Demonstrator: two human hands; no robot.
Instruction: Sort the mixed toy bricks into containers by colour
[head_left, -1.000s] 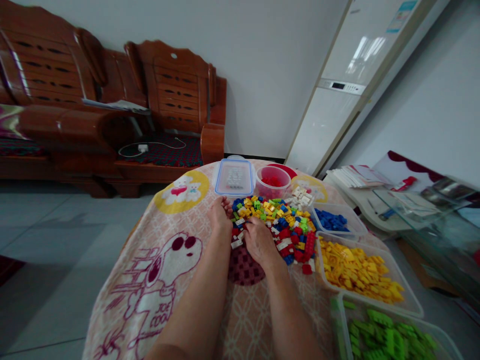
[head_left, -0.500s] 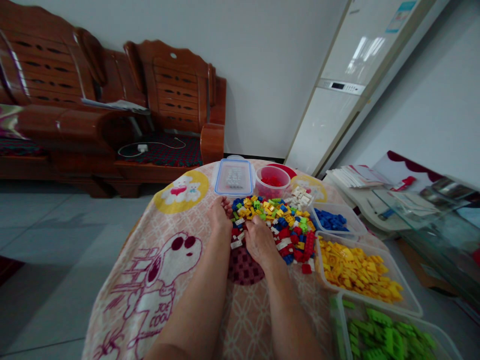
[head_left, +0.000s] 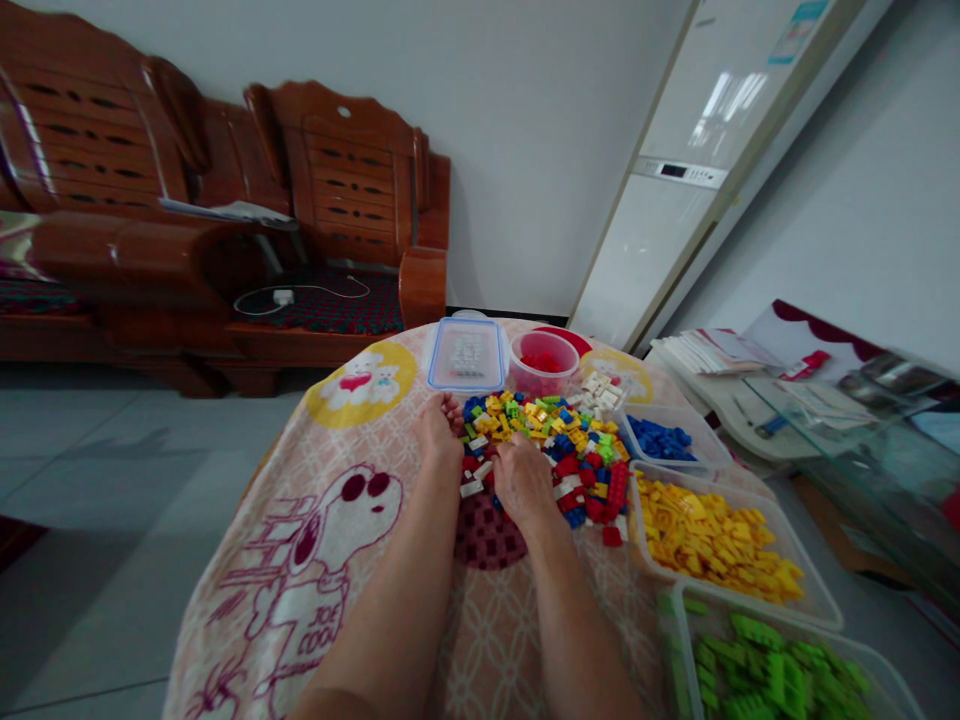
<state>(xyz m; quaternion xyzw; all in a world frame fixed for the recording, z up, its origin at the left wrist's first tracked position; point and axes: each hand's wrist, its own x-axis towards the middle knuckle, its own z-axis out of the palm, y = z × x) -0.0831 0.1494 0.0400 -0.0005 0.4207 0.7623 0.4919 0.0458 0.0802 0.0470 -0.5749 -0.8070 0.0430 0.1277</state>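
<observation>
A heap of mixed small bricks (head_left: 559,445) in red, yellow, blue, green and white lies on a cartoon-print cloth (head_left: 330,520) over a round table. My left hand (head_left: 439,435) rests flat at the heap's left edge, with its fingers stretched forward and the fingertips touching the bricks. My right hand (head_left: 521,480) lies on the near side of the heap. Its fingers curl down among red and white bricks, and what they hold, if anything, is hidden.
Sorted containers ring the heap: a lidded clear box (head_left: 466,355), a cup of red bricks (head_left: 544,362), and tubs of blue (head_left: 664,438), yellow (head_left: 712,540) and green (head_left: 765,670) bricks. Wooden benches (head_left: 225,220) stand behind, and a glass table (head_left: 862,420) is to the right.
My right hand has edged slightly forward into the heap. The left hand has stayed in place.
</observation>
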